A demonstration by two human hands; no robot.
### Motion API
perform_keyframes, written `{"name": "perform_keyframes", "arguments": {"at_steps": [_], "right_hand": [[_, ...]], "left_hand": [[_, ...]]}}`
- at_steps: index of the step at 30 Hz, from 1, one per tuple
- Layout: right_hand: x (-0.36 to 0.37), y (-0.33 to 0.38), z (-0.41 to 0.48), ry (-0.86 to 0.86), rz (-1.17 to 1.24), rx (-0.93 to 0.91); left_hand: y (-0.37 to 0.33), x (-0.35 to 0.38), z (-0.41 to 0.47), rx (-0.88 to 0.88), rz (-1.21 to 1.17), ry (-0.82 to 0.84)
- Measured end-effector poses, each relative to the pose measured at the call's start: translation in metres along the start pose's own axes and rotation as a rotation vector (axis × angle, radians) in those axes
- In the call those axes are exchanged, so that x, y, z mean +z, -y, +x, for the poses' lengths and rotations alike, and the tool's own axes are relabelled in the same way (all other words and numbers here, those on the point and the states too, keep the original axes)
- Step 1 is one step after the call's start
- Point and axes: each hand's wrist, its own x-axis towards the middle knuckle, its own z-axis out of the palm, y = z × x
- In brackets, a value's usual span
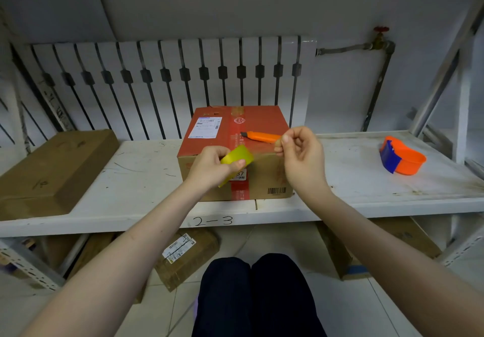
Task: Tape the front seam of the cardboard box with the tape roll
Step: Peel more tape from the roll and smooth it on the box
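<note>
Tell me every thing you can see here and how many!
cardboard box: one, red top, brown sides, middle of shelf
tape roll: one, yellow, in the left hand
tape end: one, tan, pinched by the right hand
utility knife: one, orange, on the box top
tape dispenser: one, orange and blue, shelf's right side
flat box: one, brown, shelf's left side
shelf: one, white, under the boxes
radiator: one, white, behind the shelf
valve: one, red, on the pipe, upper right
labelled parcel: one, brown, floor under the shelf
left hand: one, grips the tape roll
right hand: one, pinches the tape end
legs: two, dark trousers, bottom middle
</note>
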Motion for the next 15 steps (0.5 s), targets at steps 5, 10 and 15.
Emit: {"name": "perform_keyframes", "arguments": {"at_steps": [5,10,15], "right_hand": [[0.006,0.022,0.023,0.062,-0.05,-0.166],[0.015,0.035,0.075,0.113,-0.035,-0.294],[0.022,0.014,0.075,0.363,-0.455,-0.581]], "left_hand": [[-0.018,-0.014,0.009,0.07,-0.068,-0.099],[-0.032,-0.03,0.043,0.174,-0.005,-0.178],[-0.015,-0.031,0.086,0.204,0.383,-0.301]]}}
